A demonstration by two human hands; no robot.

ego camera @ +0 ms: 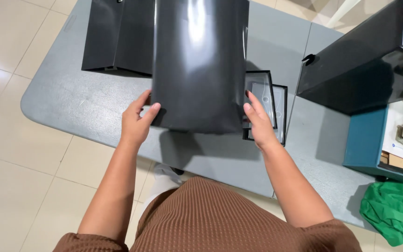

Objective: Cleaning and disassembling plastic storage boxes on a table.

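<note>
Above the grey table, I see a glossy black panel held up between both hands — my left hand clasps its lower left corner with thumb and fingers, while my right hand lies flat against its lower right edge, fingers straight. Just behind the right hand, two shallow black trays lie on the table. A folded black sheet rests further back, a green cloth at the right.
</note>
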